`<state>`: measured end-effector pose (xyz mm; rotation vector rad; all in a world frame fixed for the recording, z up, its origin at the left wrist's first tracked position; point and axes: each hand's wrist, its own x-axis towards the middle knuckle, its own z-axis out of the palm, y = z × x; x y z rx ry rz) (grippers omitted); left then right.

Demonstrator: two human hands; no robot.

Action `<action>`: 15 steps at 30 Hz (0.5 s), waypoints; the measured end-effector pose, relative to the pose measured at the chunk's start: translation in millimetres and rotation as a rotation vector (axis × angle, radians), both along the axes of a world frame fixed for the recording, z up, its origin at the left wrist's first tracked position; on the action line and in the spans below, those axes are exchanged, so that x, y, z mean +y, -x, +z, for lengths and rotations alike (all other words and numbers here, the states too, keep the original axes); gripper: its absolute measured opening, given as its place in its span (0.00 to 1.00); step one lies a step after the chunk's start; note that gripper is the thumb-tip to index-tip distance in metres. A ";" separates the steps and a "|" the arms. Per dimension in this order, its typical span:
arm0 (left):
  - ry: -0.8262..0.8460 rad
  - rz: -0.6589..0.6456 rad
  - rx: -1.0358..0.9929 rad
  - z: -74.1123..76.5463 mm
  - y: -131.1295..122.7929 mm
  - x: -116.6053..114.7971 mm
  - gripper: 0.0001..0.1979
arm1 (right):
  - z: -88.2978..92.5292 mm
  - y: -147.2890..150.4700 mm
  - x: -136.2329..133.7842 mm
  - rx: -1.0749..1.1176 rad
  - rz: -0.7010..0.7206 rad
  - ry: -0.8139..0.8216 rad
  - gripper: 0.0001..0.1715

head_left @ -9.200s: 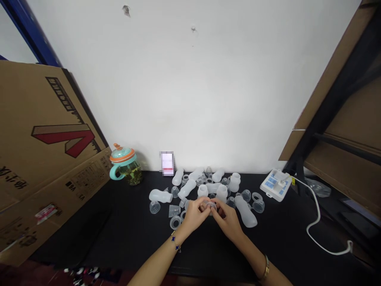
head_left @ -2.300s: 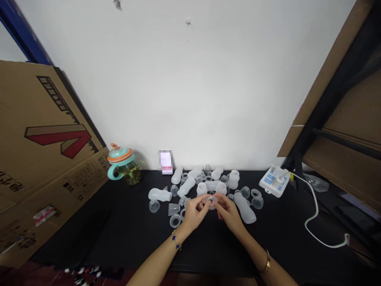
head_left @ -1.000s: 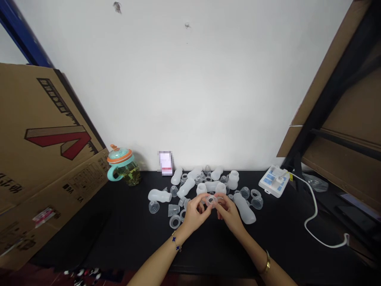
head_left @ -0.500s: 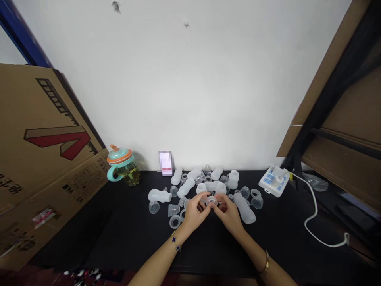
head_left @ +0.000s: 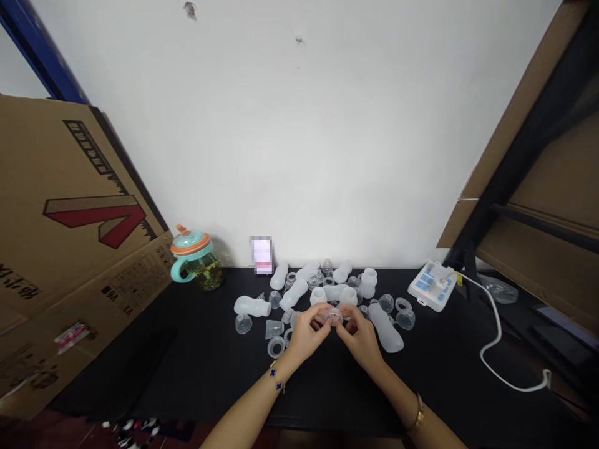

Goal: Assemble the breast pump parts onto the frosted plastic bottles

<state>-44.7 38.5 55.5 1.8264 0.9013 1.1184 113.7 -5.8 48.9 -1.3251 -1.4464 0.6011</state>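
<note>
My left hand (head_left: 306, 335) and my right hand (head_left: 359, 337) meet over the middle of the black table (head_left: 210, 368). Both pinch one small clear plastic ring part (head_left: 333, 317) between their fingertips, just above the tabletop. Behind and around them lies a heap of translucent white bottles and clear caps and rings. A long bottle (head_left: 385, 327) lies just right of my right hand. A clear ring (head_left: 276, 347) lies left of my left hand.
A teal and orange lidded cup (head_left: 194, 259) stands at the back left. A large cardboard box (head_left: 70, 237) leans on the left. A white power strip (head_left: 433, 287) with a white cable (head_left: 496, 349) sits at the back right, beside a dark shelf frame (head_left: 515, 187).
My hands stay together on the clear ring part, and the fingers shift slightly around it. The other parts on the table have not moved.
</note>
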 end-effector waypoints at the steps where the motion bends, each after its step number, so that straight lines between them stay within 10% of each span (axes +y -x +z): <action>1: 0.003 0.004 -0.001 0.1 -0.1 0.3 0.13 | 0.0 0.1 -0.1 -0.004 -0.002 0.001 0.15; 15: 0.040 0.039 0.026 -0.2 -0.4 0.2 0.14 | 5.5 1.8 -2.1 -0.029 -0.014 -0.013 0.13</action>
